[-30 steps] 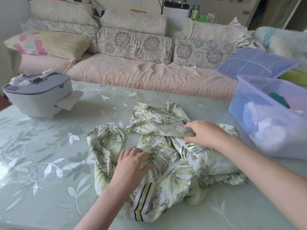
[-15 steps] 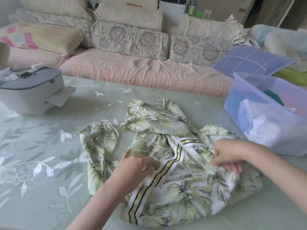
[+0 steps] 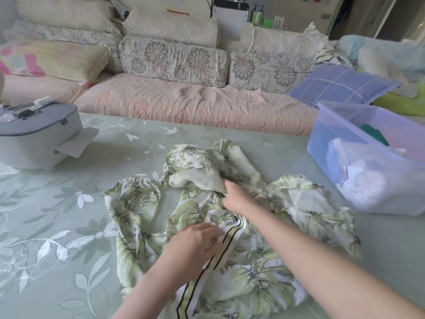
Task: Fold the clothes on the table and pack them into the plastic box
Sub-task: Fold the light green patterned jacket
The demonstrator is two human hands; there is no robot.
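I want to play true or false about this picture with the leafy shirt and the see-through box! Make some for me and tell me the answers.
1. The leaf-print garment lies on the table. True.
2. The plastic box is empty. False: it holds white clothes and something green.
3. The left hand and the right hand are both on the garment. True.
4. The grey case sits to the right of the garment. False: it sits on the left, and the plastic box is on the right.
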